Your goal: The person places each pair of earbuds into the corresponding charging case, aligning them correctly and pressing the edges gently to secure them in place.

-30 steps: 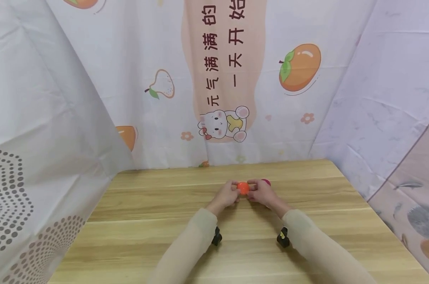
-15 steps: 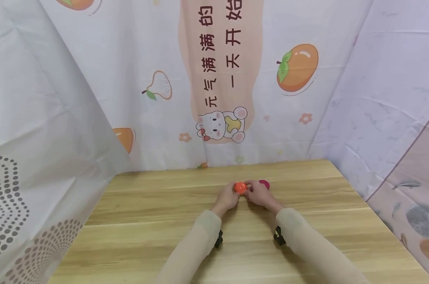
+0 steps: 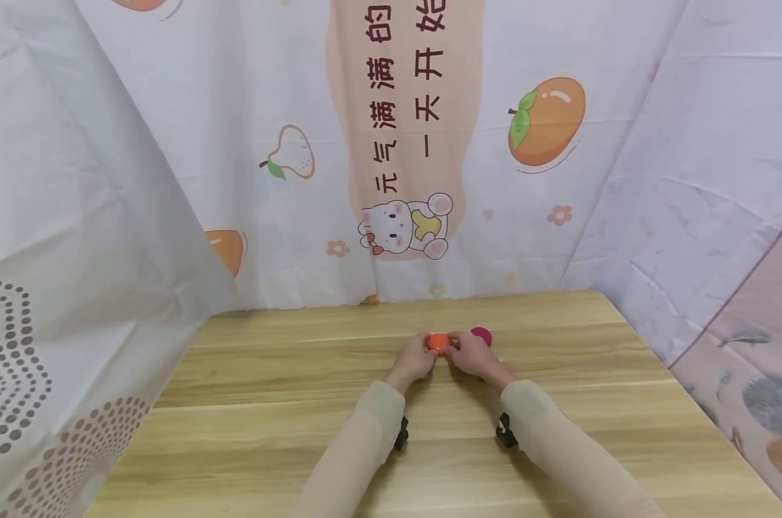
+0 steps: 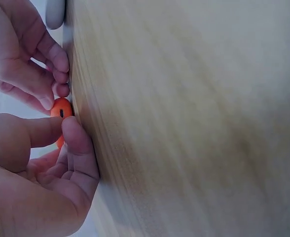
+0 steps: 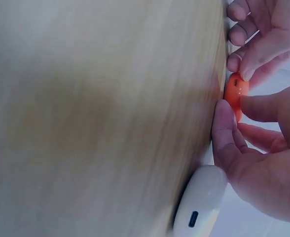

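A small round orange case (image 3: 439, 342) is held low over the far part of the wooden table, between the fingertips of both hands. It has a dark slot in its side, seen in both wrist views. The left hand (image 3: 413, 361) pinches its left edge with thumb and fingers. At its right edge, the right hand (image 3: 473, 354) grips it the same way. Just behind the right hand lies a magenta disc (image 3: 483, 334). In the right wrist view, a pale rounded case (image 5: 199, 202) with a dark slot sits beside that hand. Fingers hide parts of the orange case.
Wood-grain tabletop (image 3: 267, 432) stretches out around the hands and forearms. Behind it hangs a white printed curtain (image 3: 287, 237), with more cloth at left and right. A black wrist camera (image 3: 506, 430) is strapped under the right sleeve, and another (image 3: 401, 433) under the left.
The orange case looks flatter now than the round face shown earlier, as if tilted. Over the last second the right hand has uncovered more of the magenta disc.
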Motion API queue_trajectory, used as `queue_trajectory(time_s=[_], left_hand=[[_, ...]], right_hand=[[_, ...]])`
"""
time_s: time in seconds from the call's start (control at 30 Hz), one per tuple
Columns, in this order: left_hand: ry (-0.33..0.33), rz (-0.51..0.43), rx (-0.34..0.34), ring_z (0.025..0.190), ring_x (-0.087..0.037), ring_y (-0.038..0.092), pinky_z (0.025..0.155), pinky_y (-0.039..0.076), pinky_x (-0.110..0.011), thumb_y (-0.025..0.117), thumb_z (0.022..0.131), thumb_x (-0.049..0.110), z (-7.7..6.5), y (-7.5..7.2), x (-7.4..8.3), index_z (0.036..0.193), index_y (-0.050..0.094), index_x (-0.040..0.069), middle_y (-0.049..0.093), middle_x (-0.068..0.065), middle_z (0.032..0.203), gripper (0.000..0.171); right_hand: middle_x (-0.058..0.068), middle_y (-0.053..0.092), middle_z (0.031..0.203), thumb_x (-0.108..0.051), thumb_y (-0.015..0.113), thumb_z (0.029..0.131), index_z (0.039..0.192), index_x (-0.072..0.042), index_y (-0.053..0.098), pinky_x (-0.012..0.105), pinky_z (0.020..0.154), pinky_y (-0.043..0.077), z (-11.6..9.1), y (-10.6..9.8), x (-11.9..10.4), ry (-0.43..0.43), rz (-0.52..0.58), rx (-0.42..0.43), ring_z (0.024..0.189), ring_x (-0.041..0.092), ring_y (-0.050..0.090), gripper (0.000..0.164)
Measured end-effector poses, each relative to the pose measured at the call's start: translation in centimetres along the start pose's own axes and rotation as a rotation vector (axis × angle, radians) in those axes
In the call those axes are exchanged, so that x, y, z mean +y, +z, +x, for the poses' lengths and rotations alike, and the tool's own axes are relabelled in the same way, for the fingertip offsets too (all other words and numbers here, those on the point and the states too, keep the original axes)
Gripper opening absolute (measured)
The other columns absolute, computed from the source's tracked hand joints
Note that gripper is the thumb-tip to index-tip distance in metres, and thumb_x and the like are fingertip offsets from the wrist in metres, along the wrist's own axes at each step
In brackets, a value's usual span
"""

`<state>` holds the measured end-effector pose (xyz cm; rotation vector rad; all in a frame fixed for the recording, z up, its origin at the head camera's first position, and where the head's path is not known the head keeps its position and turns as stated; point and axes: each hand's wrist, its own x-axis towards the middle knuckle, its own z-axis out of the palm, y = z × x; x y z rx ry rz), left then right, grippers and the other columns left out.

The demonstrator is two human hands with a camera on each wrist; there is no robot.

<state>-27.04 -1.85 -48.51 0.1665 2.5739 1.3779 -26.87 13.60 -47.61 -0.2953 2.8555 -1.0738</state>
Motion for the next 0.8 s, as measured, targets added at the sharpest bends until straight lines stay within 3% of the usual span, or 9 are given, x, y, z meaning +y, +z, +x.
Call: queue_trajectory(time_s=[0.13, 0.27, 0.5, 0.63, 0.8], left_hand=[[0.026, 0.084, 0.027, 0.07, -0.016, 0.058, 0.062, 0.049, -0.027, 0.056, 0.1, 0.004, -0.3, 0.1, 0.4, 0.145, 0.048, -0.003, 0.068, -0.014, 0.101, 0.046], [0.042, 0.119, 0.053, 0.096, -0.024, 0.059, 0.084, 0.051, -0.034, 0.057, 0.098, 0.004, -0.7, 0.2, 0.8, 0.142, 0.049, -0.006, 0.06, -0.02, 0.134, 0.046], [0.014, 0.071, 0.109, 0.106, -0.026, 0.06, 0.095, 0.049, -0.041, 0.061, 0.097, 0.003, -0.9, 0.3, 0.9, 0.135, 0.051, -0.007, 0.063, -0.02, 0.129, 0.041], [0.027, 0.023, 0.123, 0.111, -0.027, 0.06, 0.099, 0.048, -0.042, 0.06, 0.096, 0.004, -1.0, 0.3, 0.8, 0.135, 0.048, -0.01, 0.061, -0.023, 0.129, 0.043], [0.068, -0.044, 0.084, 0.084, -0.019, 0.059, 0.078, 0.051, -0.034, 0.061, 0.097, 0.008, -1.8, -0.7, 0.5, 0.15, 0.029, -0.011, 0.065, -0.021, 0.116, 0.065]], right_hand=[[-0.001, 0.058, 0.066, -0.009, 0.062, 0.1, 0.12, 0.003, 0.067, 0.026, 0.057, 0.039, -0.2, -0.1, 0.3, 0.003, 0.042, -0.022, 0.058, 0.011, 0.049, 0.024], [-0.001, 0.055, 0.064, -0.01, 0.062, 0.1, 0.11, -0.001, 0.07, 0.025, 0.056, 0.036, -0.2, 0.0, 0.5, 0.013, 0.068, -0.031, 0.057, 0.011, 0.046, 0.016], [0.0, 0.048, 0.063, -0.009, 0.065, 0.096, 0.128, 0.004, 0.065, 0.025, 0.053, 0.034, -0.1, 0.3, 0.4, -0.013, 0.051, 0.014, 0.055, 0.012, 0.041, 0.035], [0.003, 0.056, 0.071, -0.008, 0.066, 0.096, 0.135, 0.008, 0.058, 0.025, 0.052, 0.038, -0.1, 0.2, 0.0, -0.007, 0.119, 0.015, 0.056, 0.012, 0.047, 0.043], [0.015, 0.066, 0.096, -0.007, 0.061, 0.099, 0.142, 0.013, 0.046, 0.031, 0.058, 0.05, -0.6, -0.7, -0.6, 0.025, 0.326, -0.034, 0.068, 0.021, 0.061, 0.05]])
